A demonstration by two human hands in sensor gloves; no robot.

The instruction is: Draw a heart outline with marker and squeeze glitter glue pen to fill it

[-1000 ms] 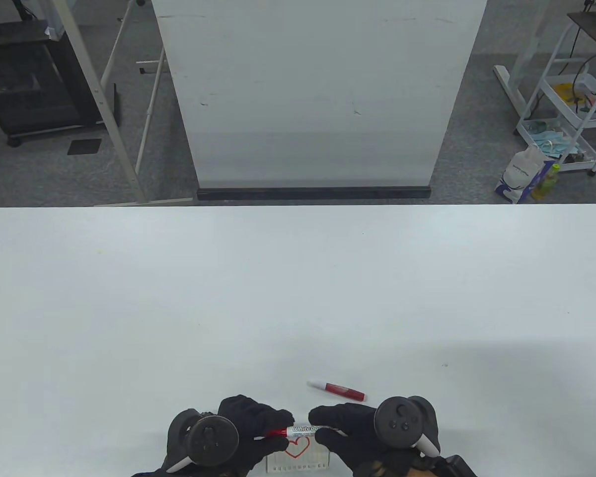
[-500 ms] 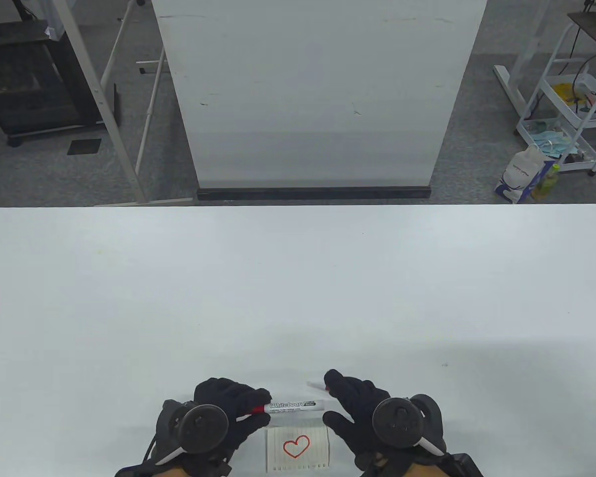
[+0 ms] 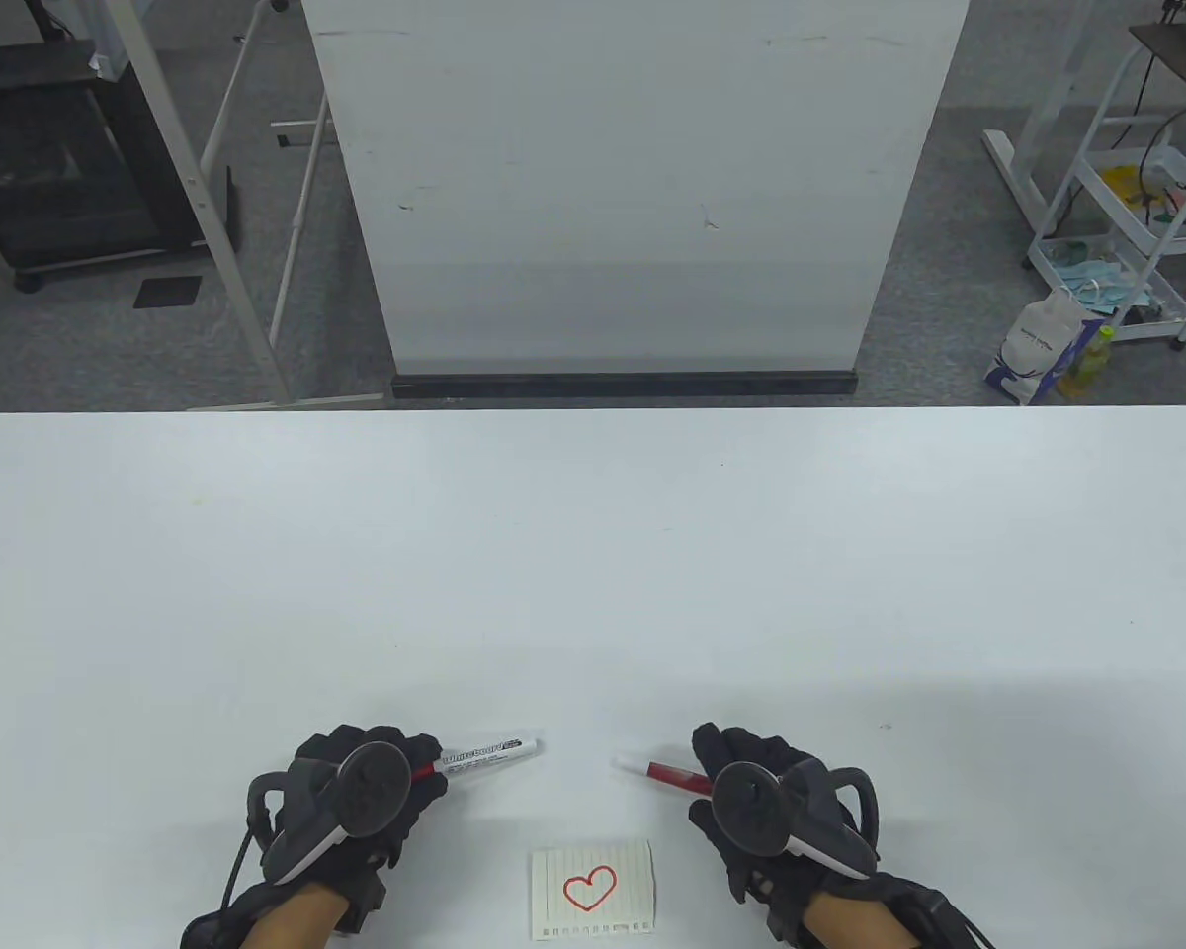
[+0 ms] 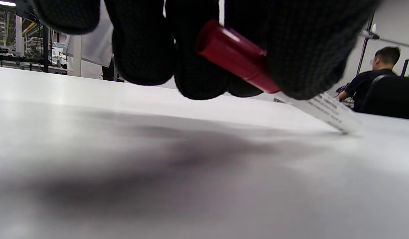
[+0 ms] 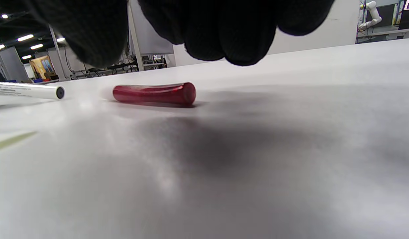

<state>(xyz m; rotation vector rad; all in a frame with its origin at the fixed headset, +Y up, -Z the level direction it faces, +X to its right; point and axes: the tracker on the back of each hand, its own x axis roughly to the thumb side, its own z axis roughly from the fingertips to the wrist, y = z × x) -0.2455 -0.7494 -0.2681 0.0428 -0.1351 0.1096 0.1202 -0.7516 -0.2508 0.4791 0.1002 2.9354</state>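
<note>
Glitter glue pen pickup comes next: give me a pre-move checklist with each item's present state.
1. Heart outline drawn on the paper: ok.
2. Marker capped: ok, red cap on.
3. Marker released: not ok; left hand holds its cap end, far end touching the table.
4. Glitter glue pen lying free on the table: ok.
5. Right hand gripping the pen: not ok; right wrist view shows its fingers above it, apart.
6. Glue pen cap off: cannot tell.

Matt white table (image 3: 593, 554), glossy plastic glitter pen (image 5: 154, 94), knit gloves.
</note>
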